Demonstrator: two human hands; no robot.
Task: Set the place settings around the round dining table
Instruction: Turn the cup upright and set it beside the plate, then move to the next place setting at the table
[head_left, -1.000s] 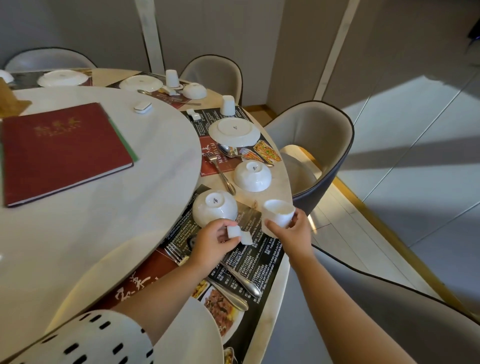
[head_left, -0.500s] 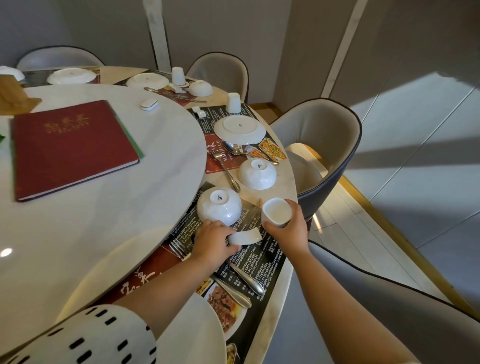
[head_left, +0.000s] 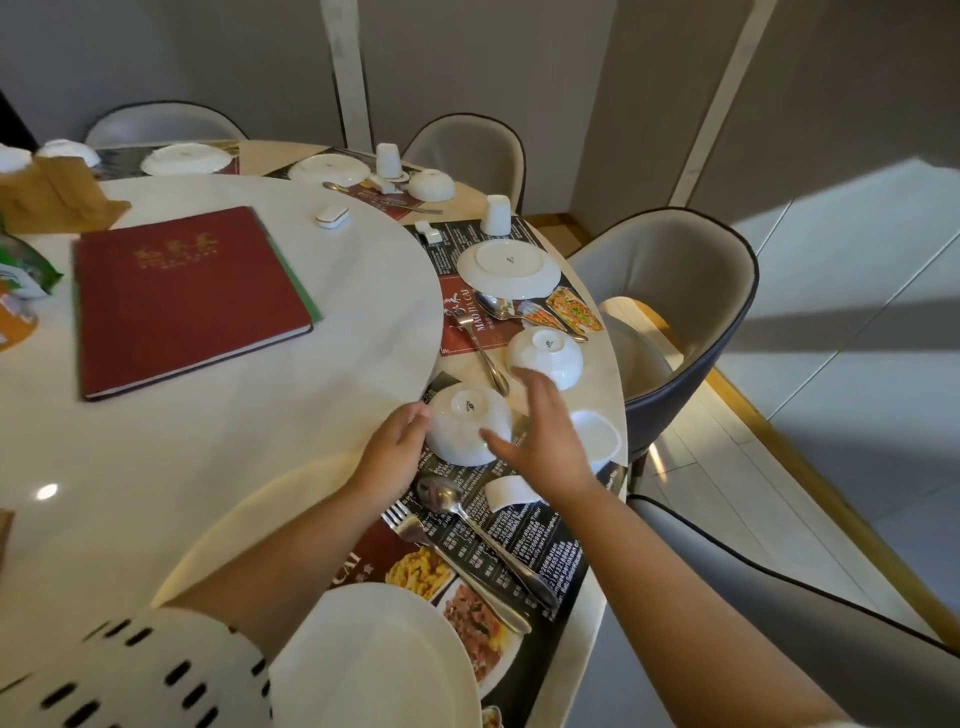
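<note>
An upturned white bowl sits on the dark printed placemat at the near setting. My left hand touches its left side with fingers apart. My right hand hovers open over its right side, holding nothing. A white cup stands on the mat near the table edge, right of my right hand. A small white rest lies below the bowl. A spoon and fork lie along the mat, and a white plate sits nearest me.
The far setting has an upturned bowl, plate, cup and cutlery. A red menu book lies on the raised white turntable. Grey chairs ring the table; tiled floor lies to the right.
My right hand let go of the cup, now standing on the mat, and moved left over the bowl. My left hand released the white rest and shifted up to the bowl's side.
</note>
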